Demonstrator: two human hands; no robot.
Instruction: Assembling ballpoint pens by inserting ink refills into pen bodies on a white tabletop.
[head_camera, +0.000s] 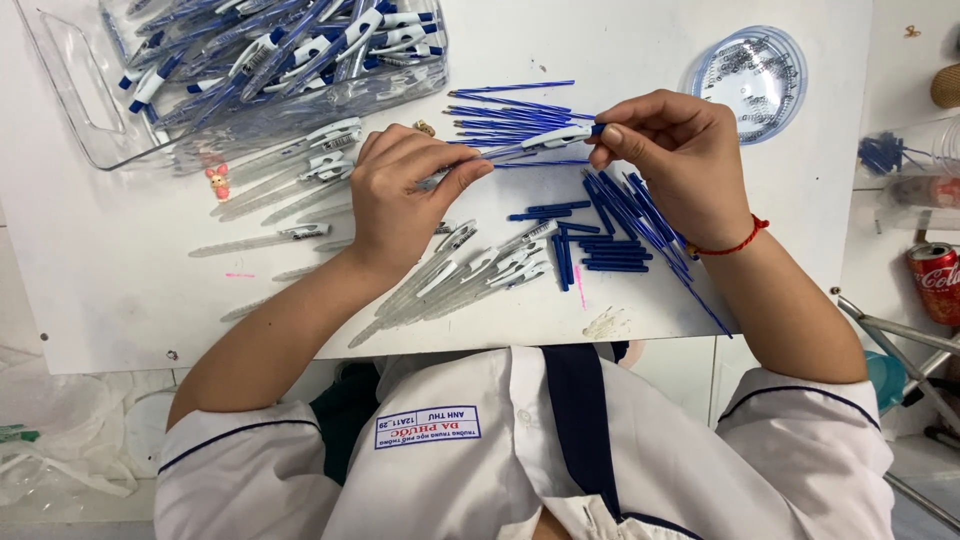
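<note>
Above the middle of the white worktop (120, 300), the left hand (400, 195) and right hand (680, 165) hold one clear pen (520, 145) level between them, fingers of each pinched narrow on an end. Loose clear barrels (450, 280) fan toward the near edge, thin blue refills (620, 215) crowd the right. A clear plastic bin (90, 110) of finished pens fills the far-left corner; bare worktop lies at near left.
</note>
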